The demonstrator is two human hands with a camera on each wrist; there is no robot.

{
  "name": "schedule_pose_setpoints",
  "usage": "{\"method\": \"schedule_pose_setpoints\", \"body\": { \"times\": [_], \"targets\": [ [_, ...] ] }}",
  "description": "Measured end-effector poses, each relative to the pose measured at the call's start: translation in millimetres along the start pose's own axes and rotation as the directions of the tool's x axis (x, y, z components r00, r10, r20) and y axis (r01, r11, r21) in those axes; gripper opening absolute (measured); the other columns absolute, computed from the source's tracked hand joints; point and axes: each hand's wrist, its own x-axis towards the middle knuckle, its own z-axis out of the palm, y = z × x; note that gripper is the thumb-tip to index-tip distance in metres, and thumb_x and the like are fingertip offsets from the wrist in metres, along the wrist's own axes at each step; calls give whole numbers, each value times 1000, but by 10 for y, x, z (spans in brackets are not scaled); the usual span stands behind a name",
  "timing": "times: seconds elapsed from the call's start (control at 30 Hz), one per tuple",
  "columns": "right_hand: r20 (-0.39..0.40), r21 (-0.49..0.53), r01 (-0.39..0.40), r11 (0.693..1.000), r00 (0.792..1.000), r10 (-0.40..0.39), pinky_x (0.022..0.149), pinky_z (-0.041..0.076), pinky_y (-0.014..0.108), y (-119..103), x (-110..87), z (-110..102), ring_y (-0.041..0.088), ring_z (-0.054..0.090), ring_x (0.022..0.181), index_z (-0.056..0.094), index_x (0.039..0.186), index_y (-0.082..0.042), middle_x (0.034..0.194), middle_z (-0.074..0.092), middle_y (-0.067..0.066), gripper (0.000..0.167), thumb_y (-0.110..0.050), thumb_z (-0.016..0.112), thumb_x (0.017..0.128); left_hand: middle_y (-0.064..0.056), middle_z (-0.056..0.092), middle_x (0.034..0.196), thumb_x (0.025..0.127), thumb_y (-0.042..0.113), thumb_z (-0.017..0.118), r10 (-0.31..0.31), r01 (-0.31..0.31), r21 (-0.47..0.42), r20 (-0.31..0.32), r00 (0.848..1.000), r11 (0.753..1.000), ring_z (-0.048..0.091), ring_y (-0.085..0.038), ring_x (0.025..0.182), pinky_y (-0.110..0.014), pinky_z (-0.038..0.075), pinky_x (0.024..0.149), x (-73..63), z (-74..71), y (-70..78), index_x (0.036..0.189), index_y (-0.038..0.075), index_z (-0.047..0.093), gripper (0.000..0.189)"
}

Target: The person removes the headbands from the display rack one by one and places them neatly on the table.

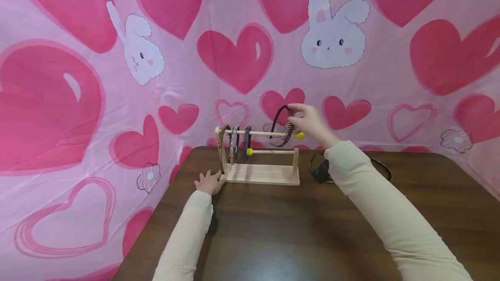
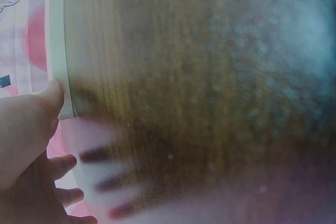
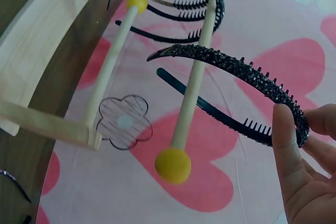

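My right hand (image 1: 310, 122) pinches a black glittery headband (image 3: 236, 69) with comb teeth at its bend. In the right wrist view the headband's two arms lie on either side of the upper rod (image 3: 189, 103), near the yellow ball (image 3: 173, 166) on that rod's end. The rod belongs to a wooden headband stand (image 1: 261, 173). Several headbands hang towards its left end, among them a gold-brown one (image 1: 220, 146) and a pinkish glittery one (image 1: 233, 144). My left hand (image 1: 209, 182), fingers spread, touches the left end of the stand's base; its thumb (image 2: 54, 95) lies against the wood.
A lower rod (image 1: 273, 152) with its own yellow ball (image 1: 249, 152) runs in front of the upper one. Another dark headband (image 1: 384, 169) lies on the brown table (image 1: 273, 229) at the right, partly behind my right sleeve. A pink heart-print cloth (image 1: 234, 3) hangs behind.
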Motion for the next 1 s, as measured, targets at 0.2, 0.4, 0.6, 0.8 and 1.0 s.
{"method": "schedule_pose_setpoints", "body": {
  "times": [0.2,0.4,0.6,0.8,1.0],
  "targets": [
    [-14,-20,-26,999,1000,26,63,53,35,33,-57,-190,27,65,65,42,138,-6,134,44,15,50,-8,57,90,-25,21,146,96,38,44,-1,1,-1,3,1000,1000,8,-50,131,-65,10,99,4,-2,4,143,13,34,54],
    [-51,-17,-22,1000,998,21,57,53,30,108,-87,-360,18,63,60,44,136,-2,131,46,19,49,-6,57,89,-25,21,146,96,38,45,-7,7,-3,2,1000,1000,8,-50,131,-64,10,99,12,-8,-4,144,13,33,55],
    [-86,-32,-37,999,996,34,55,52,27,201,-134,-538,16,61,60,45,135,-2,131,45,20,49,-6,58,89,-26,22,145,96,37,45,1,-1,1,-1,1000,1000,9,-50,131,-64,11,99,12,-9,-1,143,12,34,54],
    [-101,-32,-77,997,992,73,58,52,26,305,-216,-744,11,60,59,42,137,-2,121,49,24,50,-10,57,90,-25,22,145,96,38,44,4,-4,2,1,1000,1000,9,-50,131,-65,11,98,12,2,2,143,13,34,54],
    [-102,-3,-73,997,992,73,61,53,29,440,-302,-987,7,61,59,35,140,0,136,38,25,52,-10,54,93,-25,22,145,96,39,43,5,-5,8,-5,1000,1000,10,-50,131,-65,12,98,19,6,3,143,13,34,54]
  ]
}}
